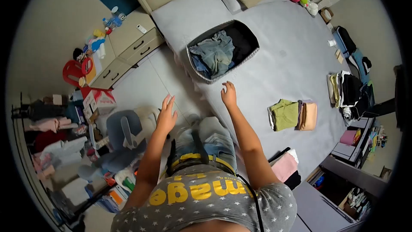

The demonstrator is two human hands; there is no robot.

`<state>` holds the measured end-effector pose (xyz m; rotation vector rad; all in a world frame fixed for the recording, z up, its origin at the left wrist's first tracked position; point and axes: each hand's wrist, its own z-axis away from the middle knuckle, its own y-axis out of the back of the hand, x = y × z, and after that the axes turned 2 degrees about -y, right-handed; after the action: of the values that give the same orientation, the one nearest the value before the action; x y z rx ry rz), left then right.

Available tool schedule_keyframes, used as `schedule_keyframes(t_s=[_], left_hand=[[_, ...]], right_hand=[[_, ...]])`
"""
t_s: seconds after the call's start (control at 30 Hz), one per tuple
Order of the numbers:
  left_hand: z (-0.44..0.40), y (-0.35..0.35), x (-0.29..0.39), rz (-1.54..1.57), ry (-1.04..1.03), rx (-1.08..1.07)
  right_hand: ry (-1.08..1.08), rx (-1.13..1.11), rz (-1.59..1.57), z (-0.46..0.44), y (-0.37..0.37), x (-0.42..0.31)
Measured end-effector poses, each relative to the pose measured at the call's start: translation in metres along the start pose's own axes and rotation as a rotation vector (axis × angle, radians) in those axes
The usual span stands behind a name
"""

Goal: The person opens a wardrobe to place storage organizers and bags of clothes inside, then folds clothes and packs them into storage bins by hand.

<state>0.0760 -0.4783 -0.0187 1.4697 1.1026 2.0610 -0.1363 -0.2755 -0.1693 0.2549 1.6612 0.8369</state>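
Observation:
A fabric storage basket (240,65) with a dark lining stands on the bed in front of me. Faded blue denim clothes (216,52) fill its left part, and dark cloth (243,38) lies in its right part. My right hand (229,94) is over the bed, just below the basket's near side. Its fingers are loosely bent and apart, with nothing in them. Off to the left, my left hand (166,116) hovers above the floor beside the bed, fingers spread and holding nothing. Neither hand touches the basket.
Folded clothes, a green stack (285,115) and a peach one (307,116), lie on the bed (266,75). A pink folded garment (285,166) is nearer me. More clothes (349,89) line the right edge. A grey chair (123,129) and drawers (128,56) stand left.

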Motion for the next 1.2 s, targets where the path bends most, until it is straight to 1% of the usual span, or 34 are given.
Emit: schedule_keyframes(t_s=[0.07, 0.13, 0.17, 0.2, 0.27, 0.3, 0.4, 0.43, 0.47, 0.53, 0.6, 0.67, 0.73, 0.77, 0.8, 0.87, 0.9, 0.93, 0.97, 1.0, 1.03, 1.07, 1.13, 1.2], left_hand=[[-0.02, 0.002, -0.008, 0.044, 0.033, -0.023], [-0.036, -0.001, -0.017, 0.035, 0.017, -0.015], [-0.045, -0.002, -0.022, 0.02, -0.002, 0.001], [-0.052, -0.003, -0.024, 0.014, -0.005, -0.008], [-0.066, -0.005, -0.025, 0.153, 0.089, -0.076], [-0.072, -0.005, -0.026, 0.15, 0.084, -0.076], [-0.095, -0.001, -0.031, 0.167, 0.124, -0.086], [-0.102, 0.002, -0.031, 0.169, 0.121, -0.091], [-0.111, 0.007, -0.03, 0.169, 0.119, -0.12], [-0.128, 0.013, -0.034, 0.166, 0.106, -0.15], [-0.139, 0.012, -0.045, 0.164, 0.054, -0.167], [-0.15, 0.017, -0.05, 0.142, 0.04, -0.218], [-0.162, 0.022, -0.05, 0.123, 0.026, -0.278], [-0.17, 0.022, -0.046, 0.064, -0.064, -0.221], [-0.18, 0.025, -0.045, 0.012, -0.171, -0.176], [-0.199, 0.032, -0.033, 0.018, -0.217, -0.186], [-0.208, 0.035, -0.028, 0.017, -0.248, -0.181], [-0.217, 0.034, -0.025, 0.016, -0.263, -0.194], [-0.225, 0.032, -0.025, 0.052, -0.264, -0.108], [-0.229, 0.029, -0.027, 0.087, -0.262, -0.025], [-0.233, 0.028, -0.037, 0.059, -0.272, 0.039], [-0.235, 0.027, -0.045, 0.012, -0.365, 0.106], [-0.237, 0.034, -0.043, 0.026, -0.477, 0.16], [-0.238, 0.03, -0.047, 0.038, -0.52, 0.144]], right_hand=[[-0.02, 0.012, 0.007, -0.051, -0.028, 0.011], [-0.232, -0.078, -0.072, -0.091, -0.058, 0.026], [-0.148, -0.053, 0.039, -0.104, -0.083, 0.052], [-0.157, -0.05, 0.034, -0.112, -0.091, 0.055], [-0.506, -0.182, 0.156, -0.129, -0.102, 0.055], [-0.513, -0.187, 0.159, -0.135, -0.106, 0.055], [-0.832, -0.405, 0.169, -0.149, -0.107, 0.057], [-0.905, -0.403, 0.175, -0.155, -0.105, 0.055], [-0.909, -0.396, 0.173, -0.159, -0.103, 0.051], [-0.996, -0.195, 0.031, -0.159, -0.102, 0.05], [-1.072, -0.166, 0.17, -0.159, -0.108, 0.057], [-0.967, -0.132, 0.111, -0.154, -0.089, 0.029], [-0.81, 0.13, 0.098, -0.15, -0.083, 0.006], [-0.769, 0.143, 0.043, -0.155, -0.065, -0.024], [-0.53, 0.326, -0.071, -0.153, -0.055, -0.063], [-0.333, 0.308, -0.185, -0.146, -0.033, -0.127], [-0.233, 0.254, -0.295, -0.137, -0.024, -0.155], [-0.138, 0.232, -0.33, -0.128, -0.02, -0.18], [-0.089, 0.15, -0.361, -0.118, -0.01, -0.208], [-0.095, 0.077, -0.357, -0.108, -0.002, -0.233], [-0.067, 0.147, -0.396, -0.102, -0.003, -0.243], [-0.036, 0.217, -0.434, -0.097, -0.004, -0.25], [-0.049, 0.253, -0.425, -0.091, -0.001, -0.252], [-0.089, 0.172, -0.361, -0.085, 0.003, -0.246]])
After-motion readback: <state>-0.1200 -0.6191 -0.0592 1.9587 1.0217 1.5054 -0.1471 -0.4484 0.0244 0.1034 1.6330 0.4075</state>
